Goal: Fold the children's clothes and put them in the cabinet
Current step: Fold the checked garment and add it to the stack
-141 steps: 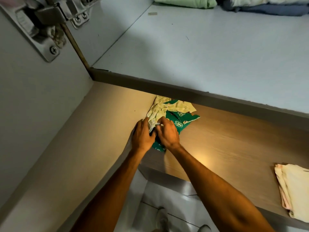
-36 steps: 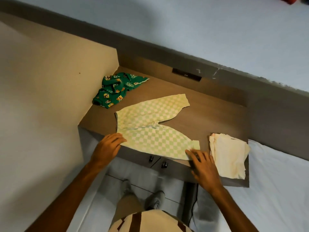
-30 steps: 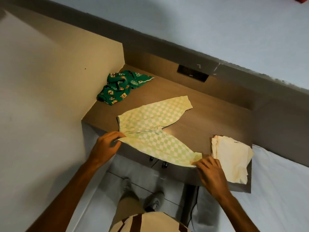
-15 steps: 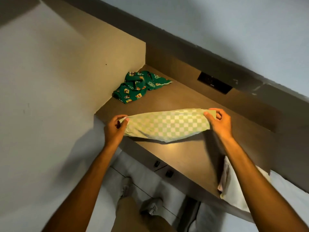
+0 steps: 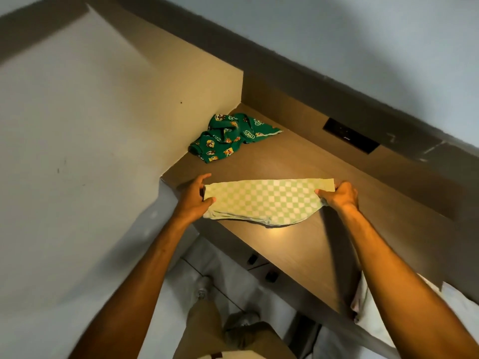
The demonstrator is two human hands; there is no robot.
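A pair of green-and-white checked children's pants (image 5: 261,200) lies folded leg over leg on the wooden counter (image 5: 298,252). My left hand (image 5: 193,196) pinches the waist end at the left, thumb on top. My right hand (image 5: 339,195) grips the leg ends at the right. The cloth's lower edge sags onto the counter between my hands. A crumpled dark green printed garment (image 5: 228,138) lies in the far left corner of the counter.
A pale folded cloth (image 5: 360,301) shows behind my right forearm at the counter's right end. A tall cabinet side (image 5: 103,125) stands to the left. Drawer knobs (image 5: 261,266) sit below the counter's front edge. A dark socket plate (image 5: 350,138) is on the back panel.
I took the checked pants out of the green bundle and spread them flat. My hands then lifted the near leg over the far one, and the folded pants now rest lower on the counter.
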